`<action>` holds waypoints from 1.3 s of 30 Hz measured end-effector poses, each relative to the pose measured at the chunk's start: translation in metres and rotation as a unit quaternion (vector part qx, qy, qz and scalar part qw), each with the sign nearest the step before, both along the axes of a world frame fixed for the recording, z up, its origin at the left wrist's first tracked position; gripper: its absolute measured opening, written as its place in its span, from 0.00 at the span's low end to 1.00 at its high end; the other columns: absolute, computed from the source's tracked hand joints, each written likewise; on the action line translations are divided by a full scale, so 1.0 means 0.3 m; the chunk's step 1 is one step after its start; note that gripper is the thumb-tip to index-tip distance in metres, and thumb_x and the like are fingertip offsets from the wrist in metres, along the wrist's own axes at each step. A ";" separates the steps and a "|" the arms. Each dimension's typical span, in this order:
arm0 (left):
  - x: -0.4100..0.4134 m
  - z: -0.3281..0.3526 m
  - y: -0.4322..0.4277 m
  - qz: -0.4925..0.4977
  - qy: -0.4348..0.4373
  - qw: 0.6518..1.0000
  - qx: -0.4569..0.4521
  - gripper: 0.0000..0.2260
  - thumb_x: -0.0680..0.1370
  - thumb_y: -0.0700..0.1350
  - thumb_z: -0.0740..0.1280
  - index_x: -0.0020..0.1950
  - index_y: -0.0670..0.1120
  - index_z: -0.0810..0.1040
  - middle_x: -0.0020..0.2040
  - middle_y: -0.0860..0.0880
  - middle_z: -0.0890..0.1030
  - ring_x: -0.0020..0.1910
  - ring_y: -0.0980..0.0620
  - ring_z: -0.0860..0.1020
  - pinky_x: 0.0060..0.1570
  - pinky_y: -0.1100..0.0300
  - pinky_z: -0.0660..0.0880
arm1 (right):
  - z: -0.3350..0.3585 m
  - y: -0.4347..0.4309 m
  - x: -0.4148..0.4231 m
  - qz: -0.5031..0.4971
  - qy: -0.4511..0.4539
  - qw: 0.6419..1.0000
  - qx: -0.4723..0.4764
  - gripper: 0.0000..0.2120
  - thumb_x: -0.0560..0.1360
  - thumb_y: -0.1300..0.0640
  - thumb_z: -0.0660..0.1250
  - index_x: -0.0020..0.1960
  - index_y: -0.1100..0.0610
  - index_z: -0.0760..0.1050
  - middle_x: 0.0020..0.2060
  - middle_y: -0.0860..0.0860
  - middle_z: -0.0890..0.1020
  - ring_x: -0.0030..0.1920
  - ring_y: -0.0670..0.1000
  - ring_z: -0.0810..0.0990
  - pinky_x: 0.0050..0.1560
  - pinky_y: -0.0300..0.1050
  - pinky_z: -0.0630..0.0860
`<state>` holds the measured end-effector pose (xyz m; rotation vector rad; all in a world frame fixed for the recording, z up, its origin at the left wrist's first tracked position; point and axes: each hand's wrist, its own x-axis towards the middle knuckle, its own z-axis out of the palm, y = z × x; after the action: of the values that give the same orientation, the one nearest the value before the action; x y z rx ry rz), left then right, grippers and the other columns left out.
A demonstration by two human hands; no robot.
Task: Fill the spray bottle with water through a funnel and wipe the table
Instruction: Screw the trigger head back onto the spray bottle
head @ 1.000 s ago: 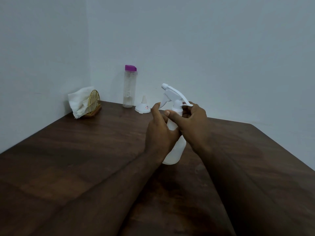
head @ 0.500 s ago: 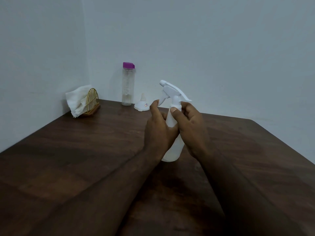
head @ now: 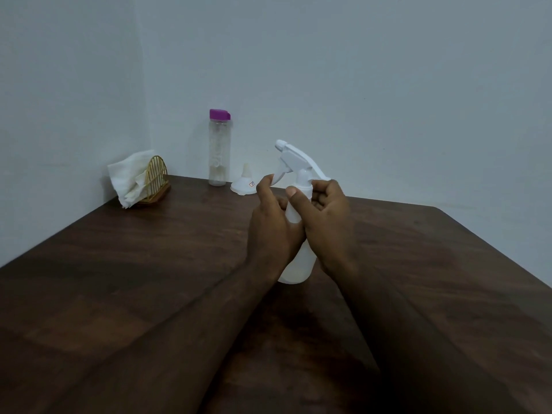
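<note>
No writing can be read anywhere. The only label is a small sticker (head: 251, 184) on the flared side of the white funnel (head: 242, 188), which stands wide end down on the table (head: 149, 264) near the wall. It shows a reddish outline around a bluish mark, too small to make out.

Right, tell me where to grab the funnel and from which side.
Pinch the narrow spout from above. The funnel sits upside down on the table, wide rim flat on the wood and spout pointing up, so the rim offers no edge. The water bottle stands close beside it.
</note>
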<state>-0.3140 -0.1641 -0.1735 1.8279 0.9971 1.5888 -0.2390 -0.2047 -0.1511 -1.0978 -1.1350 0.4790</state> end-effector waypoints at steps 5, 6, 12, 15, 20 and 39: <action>-0.003 0.001 0.000 0.000 -0.006 1.000 -0.001 0.33 0.75 0.47 0.71 0.74 0.44 0.57 0.46 0.56 0.79 0.44 0.59 0.77 0.44 0.58 0.75 | 0.015 -0.003 -0.023 -0.004 0.002 1.000 -0.002 0.12 0.76 0.54 0.70 0.56 0.54 0.72 0.47 0.49 0.84 0.46 0.45 0.84 0.45 0.39 0.80; -0.004 0.001 0.000 0.000 -0.006 1.000 -0.002 0.34 0.74 0.48 0.72 0.73 0.45 0.57 0.45 0.55 0.79 0.44 0.57 0.79 0.44 0.56 0.76 | 0.017 -0.008 -0.019 0.006 -0.004 1.000 -0.003 0.08 0.77 0.55 0.68 0.56 0.53 0.73 0.45 0.48 0.84 0.44 0.43 0.84 0.43 0.37 0.79; -0.004 -0.003 -0.001 0.001 -0.004 1.000 0.005 0.34 0.74 0.48 0.72 0.73 0.44 0.58 0.42 0.58 0.77 0.41 0.58 0.78 0.42 0.57 0.76 | 0.017 -0.016 -0.003 0.017 0.013 1.000 0.006 0.11 0.75 0.57 0.72 0.55 0.54 0.74 0.47 0.51 0.85 0.46 0.46 0.85 0.45 0.39 0.81; -0.001 -0.005 0.005 0.002 -0.006 1.000 0.009 0.33 0.74 0.47 0.72 0.73 0.43 0.58 0.40 0.61 0.75 0.42 0.59 0.76 0.44 0.58 0.77 | 0.016 -0.006 -0.016 0.000 0.025 1.000 0.005 0.16 0.72 0.56 0.75 0.56 0.55 0.72 0.48 0.51 0.85 0.47 0.46 0.85 0.46 0.42 0.82; -0.001 -0.007 0.009 0.002 -0.009 1.000 -0.001 0.36 0.71 0.50 0.74 0.72 0.46 0.58 0.41 0.56 0.79 0.43 0.56 0.80 0.44 0.51 0.79 | 0.012 -0.015 -0.005 0.004 -0.017 1.000 0.003 0.05 0.78 0.56 0.66 0.54 0.52 0.77 0.44 0.48 0.85 0.44 0.44 0.84 0.44 0.38 0.80; -0.001 -0.014 0.017 -0.002 -0.011 1.000 0.005 0.34 0.73 0.48 0.73 0.73 0.45 0.57 0.44 0.55 0.79 0.43 0.57 0.80 0.43 0.54 0.79 | 0.012 -0.010 -0.004 0.003 0.007 1.000 -0.006 0.14 0.73 0.54 0.74 0.54 0.51 0.72 0.49 0.51 0.85 0.49 0.47 0.85 0.50 0.46 0.82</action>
<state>-0.3143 -0.1589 -0.1778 1.8134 0.9766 1.6117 -0.2402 -0.2077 -0.1474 -1.1007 -1.1241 0.4974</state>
